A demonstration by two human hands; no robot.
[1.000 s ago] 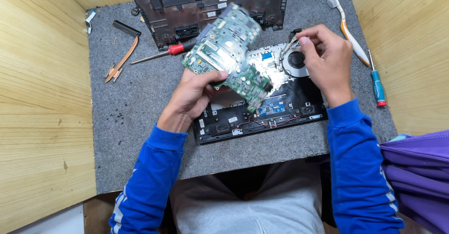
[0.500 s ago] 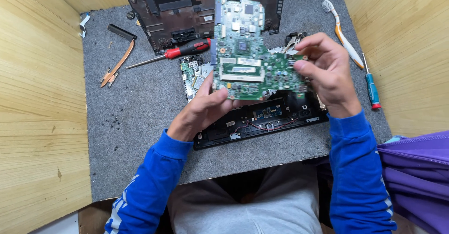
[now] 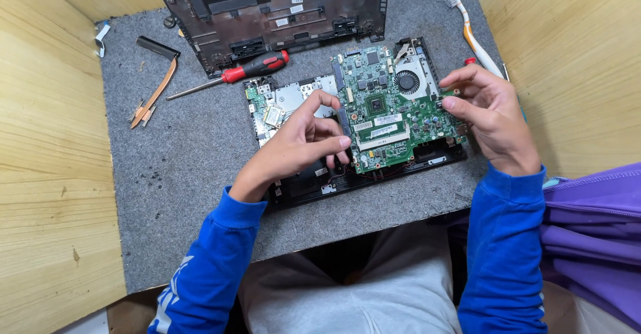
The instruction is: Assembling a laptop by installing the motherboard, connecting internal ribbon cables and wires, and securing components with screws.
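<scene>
Both hands pinch the flat green circuit board [image 3: 394, 110], left hand [image 3: 300, 144] on its left edge, right hand [image 3: 491, 110] on its right, keeping it level over the open black laptop base [image 3: 314, 180].

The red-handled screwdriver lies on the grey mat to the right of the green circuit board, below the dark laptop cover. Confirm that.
Not quite. In the head view the red-handled screwdriver lies on the grey mat to the left of the green circuit board, not the right. It does lie below the dark laptop cover.
</scene>
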